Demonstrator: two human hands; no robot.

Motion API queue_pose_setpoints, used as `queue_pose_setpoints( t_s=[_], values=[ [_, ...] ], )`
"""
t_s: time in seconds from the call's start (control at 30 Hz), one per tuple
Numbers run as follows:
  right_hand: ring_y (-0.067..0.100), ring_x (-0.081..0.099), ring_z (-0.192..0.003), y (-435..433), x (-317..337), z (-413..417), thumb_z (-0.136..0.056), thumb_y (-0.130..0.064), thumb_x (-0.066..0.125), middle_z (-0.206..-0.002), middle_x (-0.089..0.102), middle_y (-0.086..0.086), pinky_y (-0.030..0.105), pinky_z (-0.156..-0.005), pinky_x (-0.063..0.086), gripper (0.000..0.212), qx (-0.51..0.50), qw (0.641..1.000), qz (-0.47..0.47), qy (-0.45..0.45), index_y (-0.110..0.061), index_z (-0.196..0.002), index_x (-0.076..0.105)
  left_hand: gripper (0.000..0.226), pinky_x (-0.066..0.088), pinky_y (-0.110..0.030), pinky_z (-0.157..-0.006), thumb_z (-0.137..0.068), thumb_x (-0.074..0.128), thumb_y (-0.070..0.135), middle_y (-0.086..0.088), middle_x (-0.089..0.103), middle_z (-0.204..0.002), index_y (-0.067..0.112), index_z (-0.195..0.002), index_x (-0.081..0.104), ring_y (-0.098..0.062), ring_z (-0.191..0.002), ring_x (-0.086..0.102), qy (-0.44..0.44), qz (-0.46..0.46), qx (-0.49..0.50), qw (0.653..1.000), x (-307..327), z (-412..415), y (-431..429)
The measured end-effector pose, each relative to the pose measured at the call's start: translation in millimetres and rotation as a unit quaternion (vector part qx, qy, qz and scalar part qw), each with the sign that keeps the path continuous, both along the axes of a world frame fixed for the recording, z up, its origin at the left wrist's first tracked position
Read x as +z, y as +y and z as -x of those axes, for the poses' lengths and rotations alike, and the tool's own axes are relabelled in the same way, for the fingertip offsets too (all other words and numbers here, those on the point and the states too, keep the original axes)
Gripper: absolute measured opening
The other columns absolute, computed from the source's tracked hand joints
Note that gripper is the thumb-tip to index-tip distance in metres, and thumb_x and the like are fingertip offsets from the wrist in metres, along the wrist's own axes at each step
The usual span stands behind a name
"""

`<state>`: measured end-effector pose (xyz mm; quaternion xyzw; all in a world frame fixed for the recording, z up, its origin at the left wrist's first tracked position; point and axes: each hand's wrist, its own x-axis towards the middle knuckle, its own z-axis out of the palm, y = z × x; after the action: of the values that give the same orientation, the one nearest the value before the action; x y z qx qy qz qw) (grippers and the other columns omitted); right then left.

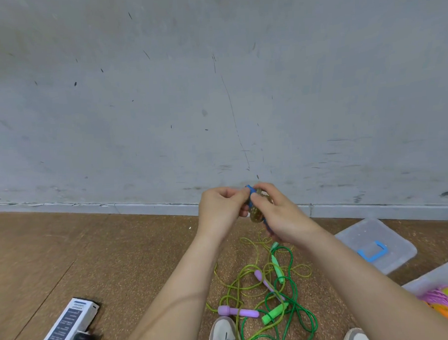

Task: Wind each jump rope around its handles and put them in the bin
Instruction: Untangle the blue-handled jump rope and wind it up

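Both my hands are raised in front of the wall and hold a blue-handled jump rope [255, 207] whose yellowish rope is coiled around the handles. My left hand [220, 208] pinches the bundle from the left. My right hand [273, 211] grips it from the right, fingers curled round the coil. On the floor below lie a purple-handled rope [238, 311] with yellow-green cord and a green-handled rope [275, 313] with dark green cord, tangled together. The clear bin [428, 281] at the lower right holds wound ropes in pink, yellow and orange [447, 301].
The bin's clear lid [375, 243] with a blue latch lies on the cork floor to the right. A white box [68, 328] lies at the lower left. My two shoes [223, 334] stand at the bottom edge, close to the tangle. A grey wall is straight ahead.
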<state>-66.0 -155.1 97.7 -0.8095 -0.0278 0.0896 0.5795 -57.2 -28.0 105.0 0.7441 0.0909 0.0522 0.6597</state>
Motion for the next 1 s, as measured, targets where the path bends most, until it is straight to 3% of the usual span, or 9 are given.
queue_pose_setpoints(
  t_s=[0.1,0.17,0.23,0.37,0.43,0.53,0.63,0.7,1.0],
  values=[
    [0.024,0.058,-0.079,1.7,-4.5,-0.7,-0.097,-0.044,0.040,-0.078,0.061,-0.002,0.038,-0.076,0.044,0.026,-0.011,0.988,0.123,-0.094,-0.041,-0.123,0.042,0.019,0.038,-0.014,-0.041,-0.083,0.072,0.017,-0.005,0.065,-0.058,0.008,-0.071,0.061,-0.010,-0.047,0.058,0.055,0.115,0.000,0.992,-4.8,-2.5,-0.2],
    [0.029,0.058,-0.083,-0.2,-6.3,0.9,-0.097,-0.043,0.040,-0.080,0.061,0.002,0.038,-0.074,0.043,0.027,-0.011,0.980,0.154,-0.124,-0.042,-0.124,0.039,0.018,0.038,-0.014,-0.041,-0.084,0.071,0.018,-0.005,0.066,-0.058,0.007,-0.076,0.060,-0.008,-0.046,0.059,0.091,0.161,-0.026,0.982,-7.0,-3.9,2.8],
    [0.029,0.052,-0.079,-2.2,-8.3,0.3,-0.094,-0.042,0.042,-0.075,0.058,0.004,0.037,-0.066,0.038,0.025,0.001,0.976,0.162,-0.147,-0.044,-0.119,0.037,0.021,0.036,-0.017,-0.043,-0.087,0.067,0.026,-0.005,0.063,-0.057,0.007,-0.082,0.061,-0.010,-0.046,0.057,0.113,0.122,-0.070,0.984,-8.8,-5.1,5.8],
    [0.022,0.048,-0.065,-4.5,-6.3,-1.0,-0.085,-0.056,0.042,-0.076,0.060,0.009,0.034,-0.058,0.036,0.023,0.004,0.987,0.093,-0.129,-0.048,-0.106,0.038,0.036,0.034,-0.022,-0.049,-0.098,0.051,0.030,-0.001,0.049,-0.054,0.015,-0.066,0.058,-0.013,-0.050,0.042,0.015,-0.021,-0.118,0.993,-9.9,-4.2,2.9],
    [0.018,0.052,-0.063,-2.5,-3.6,1.2,-0.088,-0.062,0.043,-0.078,0.063,0.002,0.033,-0.061,0.039,0.026,-0.016,0.995,0.034,-0.097,-0.042,-0.105,0.043,0.039,0.033,-0.027,-0.054,-0.097,0.051,0.027,0.001,0.047,-0.053,0.016,-0.060,0.055,-0.014,-0.052,0.040,-0.036,-0.063,-0.109,0.991,-7.1,-1.5,-1.9],
    [0.014,0.056,-0.072,0.5,-1.0,0.7,-0.093,-0.058,0.044,-0.082,0.065,-0.006,0.031,-0.065,0.040,0.033,-0.105,0.990,-0.068,-0.067,-0.028,-0.097,0.059,0.040,0.032,-0.031,-0.058,-0.092,0.055,0.030,-0.002,0.046,-0.054,0.013,-0.056,0.050,-0.015,-0.056,0.041,-0.100,-0.077,-0.099,0.987,-4.7,2.0,-12.7],
    [0.010,0.046,-0.057,1.3,6.2,2.3,-0.095,-0.048,0.044,-0.066,0.056,-0.007,0.027,-0.055,0.033,0.039,-0.173,0.969,-0.175,0.002,-0.021,-0.078,0.065,0.039,0.027,-0.030,-0.056,-0.087,0.052,0.033,0.001,0.036,-0.055,0.010,-0.058,0.041,-0.013,-0.057,0.034,-0.147,-0.123,-0.112,0.975,-3.2,5.3,-21.2],
    [0.016,0.041,-0.055,1.3,9.4,4.3,-0.095,-0.041,0.043,-0.066,0.050,-0.001,0.026,-0.047,0.029,0.035,-0.196,0.955,-0.220,0.042,-0.020,-0.076,0.064,0.037,0.026,-0.030,-0.055,-0.090,0.052,0.028,0.004,0.035,-0.056,0.011,-0.060,0.040,-0.011,-0.056,0.032,-0.170,-0.155,-0.117,0.966,-1.5,6.8,-22.7],
    [0.017,0.034,-0.049,-0.8,8.1,3.3,-0.091,-0.028,0.042,-0.069,0.044,0.007,0.021,-0.038,0.024,0.025,-0.174,0.951,-0.234,0.100,-0.018,-0.074,0.058,0.031,0.024,-0.030,-0.052,-0.081,0.051,0.026,0.007,0.029,-0.053,0.014,-0.057,0.035,-0.008,-0.053,0.029,-0.218,-0.236,-0.142,0.936,8.2,11.6,-13.4]
  ],
)
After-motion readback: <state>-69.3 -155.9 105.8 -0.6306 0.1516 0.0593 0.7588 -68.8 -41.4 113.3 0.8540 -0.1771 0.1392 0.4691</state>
